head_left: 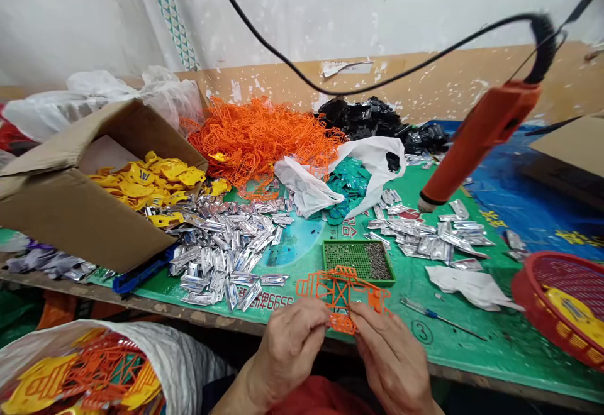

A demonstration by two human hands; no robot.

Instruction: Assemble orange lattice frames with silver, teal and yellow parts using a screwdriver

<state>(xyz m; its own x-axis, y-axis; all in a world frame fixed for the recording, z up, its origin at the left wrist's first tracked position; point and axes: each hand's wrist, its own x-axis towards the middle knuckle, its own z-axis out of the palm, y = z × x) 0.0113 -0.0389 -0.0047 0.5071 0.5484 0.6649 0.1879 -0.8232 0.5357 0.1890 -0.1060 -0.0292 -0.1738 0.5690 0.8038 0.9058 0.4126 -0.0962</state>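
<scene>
Your left hand (pixel 287 353) and right hand (pixel 391 359) both grasp the orange plastic lattice frame (pixel 340 295), just near of the green perforated tray (pixel 358 263); keep your pinch even, frame level.

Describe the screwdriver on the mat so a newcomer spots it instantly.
On the green mat, right of the right hand, find the circled 3. Just above it lies a thin screwdriver with a blue handle, the only slim tool among the foil packets and paper.
</scene>
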